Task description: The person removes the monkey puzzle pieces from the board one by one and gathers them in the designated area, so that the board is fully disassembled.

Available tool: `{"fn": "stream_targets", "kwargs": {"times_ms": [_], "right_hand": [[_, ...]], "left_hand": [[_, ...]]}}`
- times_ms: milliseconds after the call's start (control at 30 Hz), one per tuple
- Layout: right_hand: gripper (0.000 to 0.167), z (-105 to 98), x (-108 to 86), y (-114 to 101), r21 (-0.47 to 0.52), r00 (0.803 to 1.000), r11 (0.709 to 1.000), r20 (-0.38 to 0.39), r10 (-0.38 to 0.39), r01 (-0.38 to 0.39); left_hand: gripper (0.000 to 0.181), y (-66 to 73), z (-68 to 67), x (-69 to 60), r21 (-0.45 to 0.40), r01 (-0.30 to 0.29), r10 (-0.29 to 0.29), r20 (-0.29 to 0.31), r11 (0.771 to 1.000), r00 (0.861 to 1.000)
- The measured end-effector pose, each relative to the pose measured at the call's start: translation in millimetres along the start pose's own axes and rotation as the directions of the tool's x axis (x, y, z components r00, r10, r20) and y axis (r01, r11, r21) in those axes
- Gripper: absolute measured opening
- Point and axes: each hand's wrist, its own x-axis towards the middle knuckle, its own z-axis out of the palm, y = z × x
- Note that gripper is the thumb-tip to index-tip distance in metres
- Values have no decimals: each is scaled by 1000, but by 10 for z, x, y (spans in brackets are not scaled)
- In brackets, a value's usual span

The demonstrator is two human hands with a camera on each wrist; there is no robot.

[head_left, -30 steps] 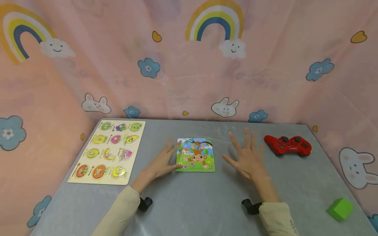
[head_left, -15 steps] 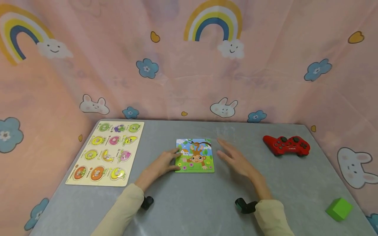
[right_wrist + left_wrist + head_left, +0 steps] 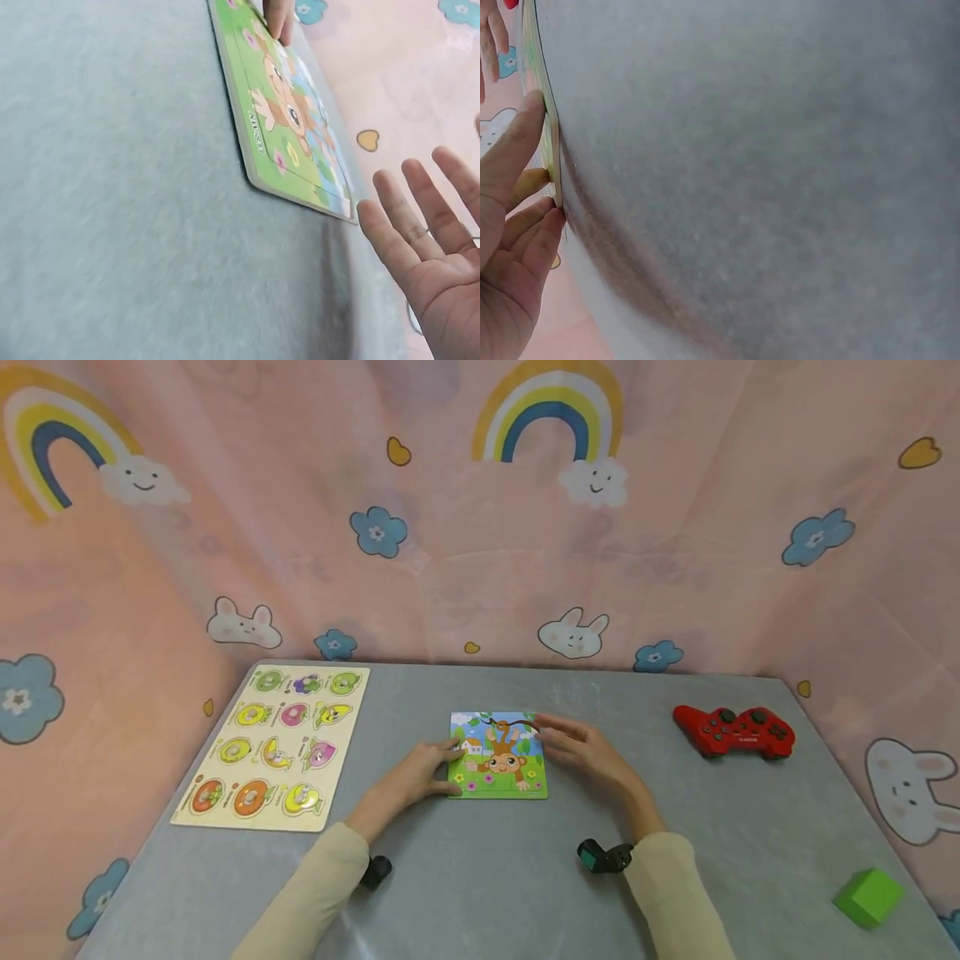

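Observation:
A square monkey picture puzzle (image 3: 498,767) lies flat on the grey table, its printed side up. At its left edge, my left hand (image 3: 415,774) holds the board with thumb and fingers, the thumb by the near left corner. The left wrist view shows these fingertips (image 3: 534,105) against the thin side of the board. My right hand (image 3: 588,753) is beside the upper right edge, fingers extended over or next to it. In the right wrist view that hand (image 3: 442,247) has its fingers spread, close to the board's corner; contact is hard to tell.
A cream fruit puzzle board (image 3: 339,760) lies on the left of the table. On the right are a red game controller (image 3: 733,732) and, nearer the front, a green block (image 3: 868,897). A pink patterned cloth (image 3: 465,585) hangs around the table (image 3: 480,885).
My left hand has come in from hovering beside the puzzle to its left edge. The right hand has moved left and lowered from a spread pose to the puzzle's right side.

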Motion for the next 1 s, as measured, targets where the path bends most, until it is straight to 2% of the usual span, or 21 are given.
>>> {"fn": "stream_targets", "kwargs": {"times_ms": [133, 300, 533, 633, 900, 1000], "right_hand": [[52, 28, 136, 5, -35, 1000, 999, -23, 12, -13], [49, 77, 315, 0, -88, 1000, 996, -1, -19, 19], [44, 169, 528, 7, -58, 999, 998, 36, -23, 25], [44, 213, 606, 7, -50, 998, 998, 38, -46, 48], [45, 321, 757, 28, -44, 995, 996, 64, -77, 80], [45, 355, 803, 47, -51, 993, 994, 68, -96, 99]], "left_hand": [[68, 4, -7, 0, 5, 11, -11, 6, 1000, 1000], [74, 14, -9, 13, 19, 18, -19, 24, 1000, 1000], [75, 5, 15, 35, 47, 3, -4, 17, 999, 1000], [74, 3, 12, 42, 41, 16, -17, 17, 999, 1000], [72, 3, 6, 45, 42, -20, 20, -5, 999, 1000], [73, -5, 12, 47, 40, -12, 12, 0, 999, 1000]]}}
